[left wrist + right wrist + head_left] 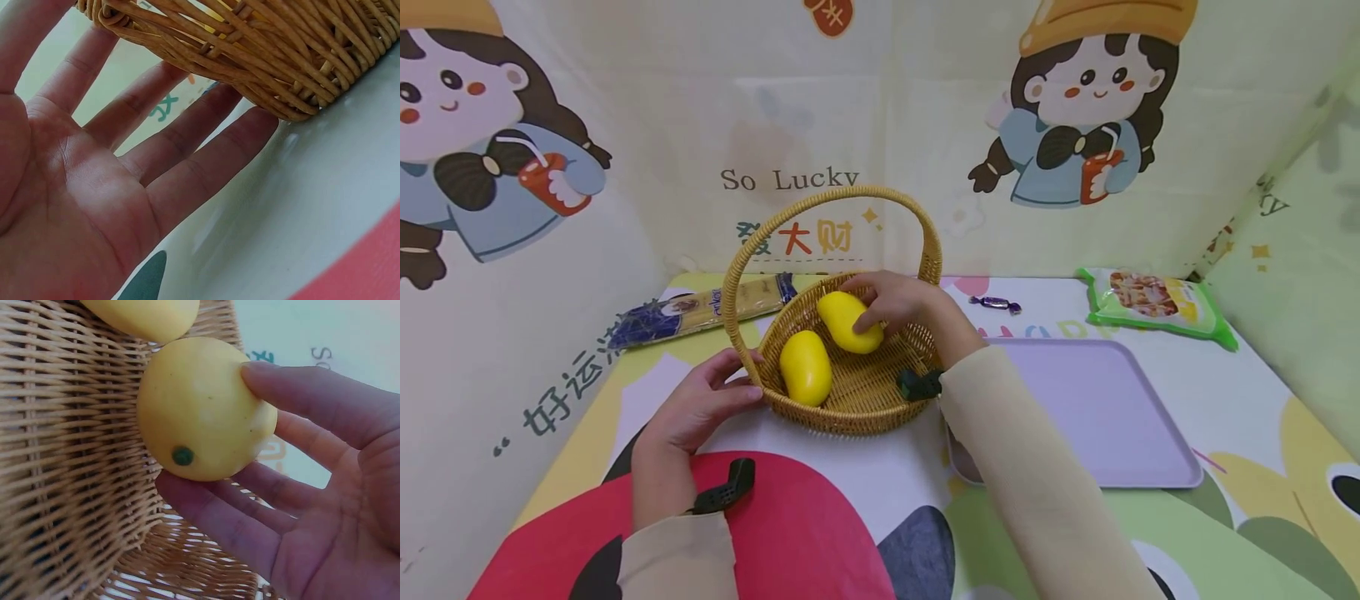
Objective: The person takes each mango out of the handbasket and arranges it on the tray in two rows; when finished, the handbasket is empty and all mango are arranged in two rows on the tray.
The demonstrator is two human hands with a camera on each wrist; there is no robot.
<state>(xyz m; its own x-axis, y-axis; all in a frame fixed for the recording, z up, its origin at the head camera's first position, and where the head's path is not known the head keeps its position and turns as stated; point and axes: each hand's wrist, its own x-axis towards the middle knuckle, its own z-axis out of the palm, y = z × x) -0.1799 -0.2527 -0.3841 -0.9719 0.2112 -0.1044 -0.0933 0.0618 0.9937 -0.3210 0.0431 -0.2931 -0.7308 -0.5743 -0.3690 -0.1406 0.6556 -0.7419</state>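
Observation:
A wicker basket with a tall arched handle stands on the table, holding two yellow mangoes. One mango lies at the basket's left side. The other mango, with a green stem spot in the right wrist view, is in my right hand, thumb on one side and fingers on the other. My left hand touches the basket's left end near the foot of the handle. In the left wrist view its fingers lie nearly straight against the woven side.
To the basket's right lies a lilac tray. Behind the tray are a purple-wrapped candy and a green-edged snack bag. A long blue and clear packet lies at the back left, partly behind the basket.

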